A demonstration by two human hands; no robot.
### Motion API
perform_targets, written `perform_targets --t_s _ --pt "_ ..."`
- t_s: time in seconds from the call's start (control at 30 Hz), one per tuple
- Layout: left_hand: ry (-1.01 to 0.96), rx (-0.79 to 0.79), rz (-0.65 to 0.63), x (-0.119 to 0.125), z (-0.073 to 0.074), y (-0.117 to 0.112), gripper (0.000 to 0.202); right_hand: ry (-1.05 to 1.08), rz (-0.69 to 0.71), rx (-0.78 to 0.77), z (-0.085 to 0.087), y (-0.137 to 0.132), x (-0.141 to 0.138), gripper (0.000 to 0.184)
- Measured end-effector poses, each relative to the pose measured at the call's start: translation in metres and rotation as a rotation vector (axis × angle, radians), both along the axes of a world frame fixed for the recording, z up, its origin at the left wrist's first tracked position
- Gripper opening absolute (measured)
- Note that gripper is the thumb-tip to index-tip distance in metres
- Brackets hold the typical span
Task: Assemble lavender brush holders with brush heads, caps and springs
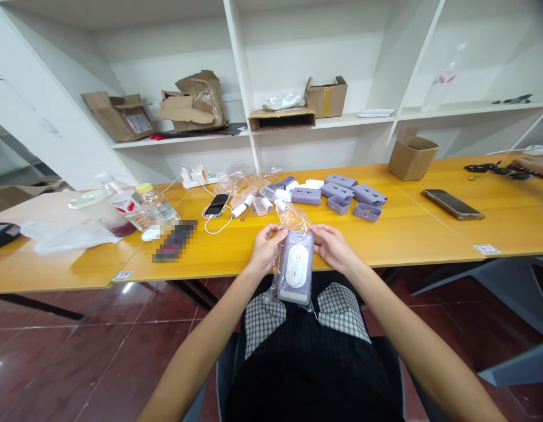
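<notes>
Between my hands, just past the table's front edge and above my lap, is a purple case (297,290) in a clear plastic bag (293,220). A coiled white cable (298,266) shows on the case's face. My left hand (268,249) pinches the bag near the case's upper left corner. At the upper right corner, the fingers of my right hand (331,247) close on the bag's other side. The bag's loose end stretches away from me over the table. On the table beyond lie several purple perforated shells (306,196) and short purple caps (367,212).
A charging phone (217,204) and a white handheld device (242,206) lie left of the shells. Bottles (157,202) stand farther left. A cardboard box (413,158) and another phone (452,203) are at right. Another person's hand (535,163) is at the far right.
</notes>
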State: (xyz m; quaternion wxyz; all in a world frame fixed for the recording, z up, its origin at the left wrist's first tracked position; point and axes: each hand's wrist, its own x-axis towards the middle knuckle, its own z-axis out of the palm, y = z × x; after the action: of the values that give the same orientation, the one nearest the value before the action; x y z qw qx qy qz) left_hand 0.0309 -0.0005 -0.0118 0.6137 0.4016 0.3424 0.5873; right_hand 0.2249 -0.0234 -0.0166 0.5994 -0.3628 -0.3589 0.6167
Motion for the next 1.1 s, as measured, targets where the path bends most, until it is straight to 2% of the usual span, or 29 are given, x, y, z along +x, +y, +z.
perform_targets --t_s 0.33,0.6,0.83,0.97,1.1 --pt "0.022 0.007 0.01 0.0 -0.002 0.001 0.049 -0.053 0.095 -0.014 -0.003 0.002 0.005 0.045" --pt "-0.049 0.011 0.037 -0.001 -0.009 0.008 0.051 0.072 -0.112 0.021 -0.007 0.011 0.015 0.047" --pt "0.015 0.037 0.045 -0.001 -0.005 0.003 0.051 -0.054 0.125 0.032 -0.003 0.007 0.019 0.046" --pt "0.064 0.074 0.049 -0.001 -0.003 0.001 0.049 -0.043 0.171 -0.003 -0.001 0.006 0.022 0.046" --pt "0.059 0.071 -0.002 0.0 -0.003 -0.001 0.051 -0.065 0.156 -0.014 -0.001 0.007 0.022 0.041"
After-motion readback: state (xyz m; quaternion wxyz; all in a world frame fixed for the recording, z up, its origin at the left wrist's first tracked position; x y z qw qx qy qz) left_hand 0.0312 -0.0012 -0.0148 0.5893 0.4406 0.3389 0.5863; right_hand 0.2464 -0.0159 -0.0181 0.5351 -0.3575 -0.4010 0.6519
